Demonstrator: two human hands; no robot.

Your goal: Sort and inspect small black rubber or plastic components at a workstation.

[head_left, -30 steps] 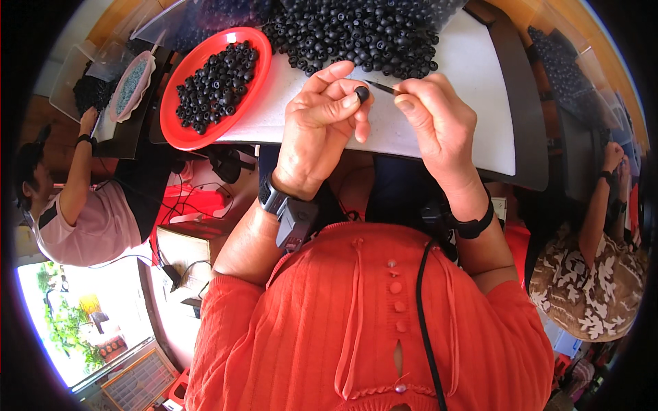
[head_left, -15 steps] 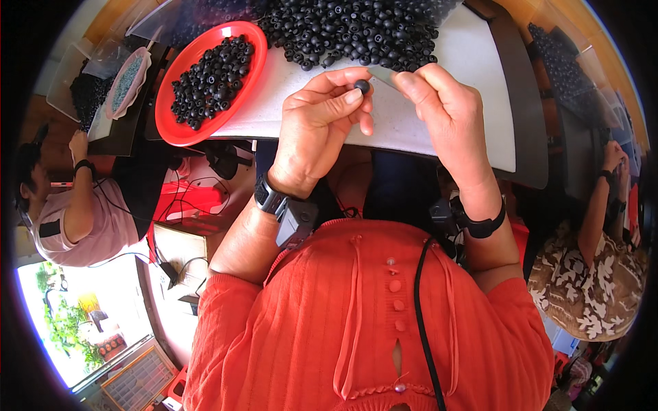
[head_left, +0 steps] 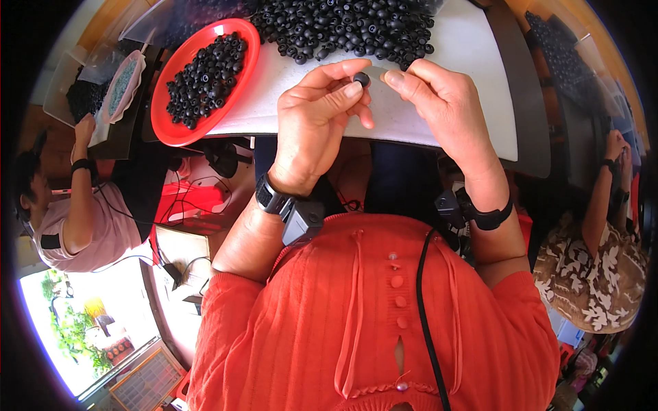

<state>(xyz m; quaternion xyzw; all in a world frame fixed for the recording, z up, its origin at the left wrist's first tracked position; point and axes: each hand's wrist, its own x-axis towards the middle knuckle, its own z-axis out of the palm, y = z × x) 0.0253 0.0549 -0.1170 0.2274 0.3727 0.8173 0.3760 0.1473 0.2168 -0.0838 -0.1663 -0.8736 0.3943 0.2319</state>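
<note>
Over the near edge of the white tabletop [head_left: 473,89], my left hand [head_left: 312,123] pinches a small round black piece [head_left: 362,79], hollow-cap-like as those in the pile, between thumb and fingers. My right hand [head_left: 445,103] is closed on a thin, flat grey blade [head_left: 374,72]. The blade's free end meets or nearly meets the black piece; contact is too small to make out. Ahead of both hands lies a large heap of similar black pieces [head_left: 343,31]. To the left, a red plate [head_left: 163,127] carries many more of them.
Clear plastic sheeting [head_left: 154,24] stands behind the plate. At far left a person [head_left: 89,212] reaches toward a pink-rimmed dish [head_left: 110,113]; another person [head_left: 596,267] works at right. Cables [head_left: 181,185] hang below the table, and a cardboard box [head_left: 181,246] sits lower left.
My right hand has shifted slightly left, and the blade sits closer to the black piece. The left hand keeps its pinch, with the piece a little higher in view.
</note>
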